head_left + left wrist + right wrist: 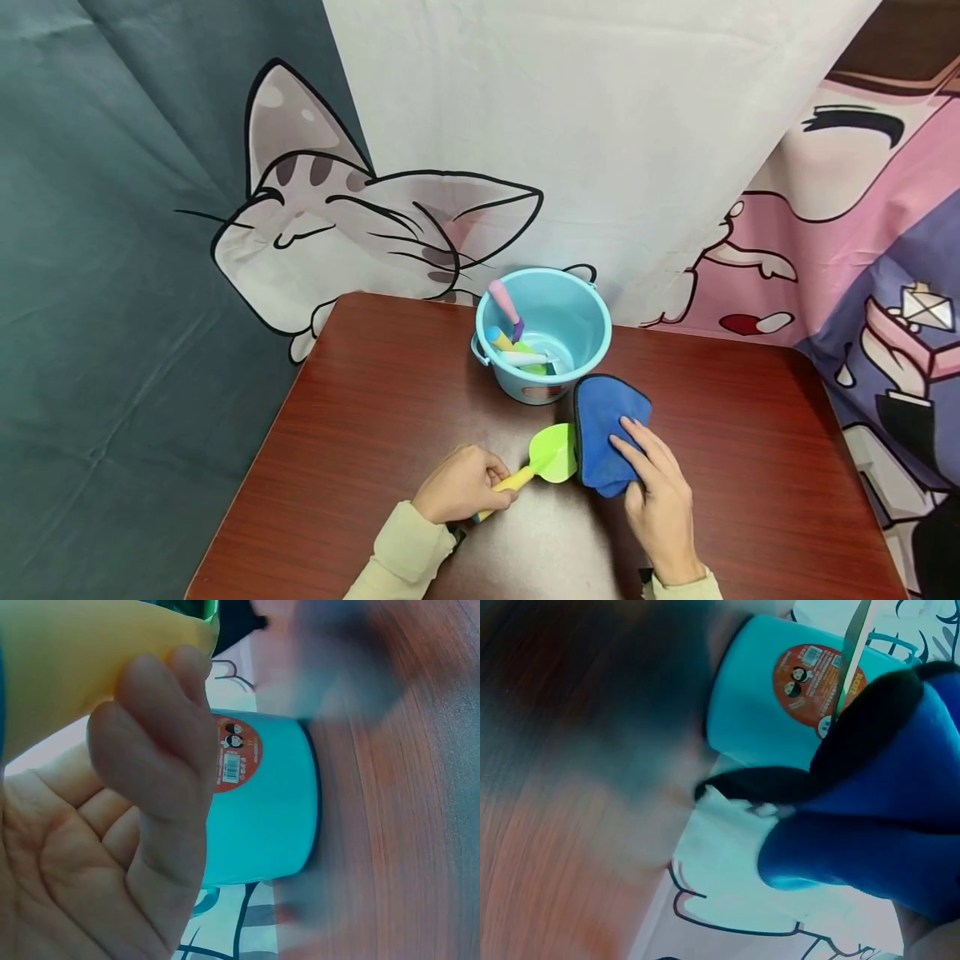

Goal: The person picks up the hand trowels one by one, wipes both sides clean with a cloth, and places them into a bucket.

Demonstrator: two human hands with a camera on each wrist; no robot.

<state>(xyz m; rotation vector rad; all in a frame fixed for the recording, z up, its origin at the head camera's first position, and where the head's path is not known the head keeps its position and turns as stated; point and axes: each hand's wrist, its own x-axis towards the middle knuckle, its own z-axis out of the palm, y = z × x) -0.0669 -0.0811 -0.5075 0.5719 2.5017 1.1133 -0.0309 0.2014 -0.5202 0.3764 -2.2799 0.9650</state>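
My left hand grips the yellow handle of a toy shovel with a light green blade, held over the front middle of the table. In the left wrist view the fingers are curled against that yellow handle. A folded blue cloth with black edging is held in my right hand; its left edge is against the shovel's blade or just covers it. The right wrist view shows the cloth close up, with the shovel blade seen edge-on beyond it.
Behind both hands stands a light blue bucket with several toy tools inside, among them a pink-handled one. It sits near the far edge of the reddish-brown table. A printed cloth backdrop hangs behind the table.
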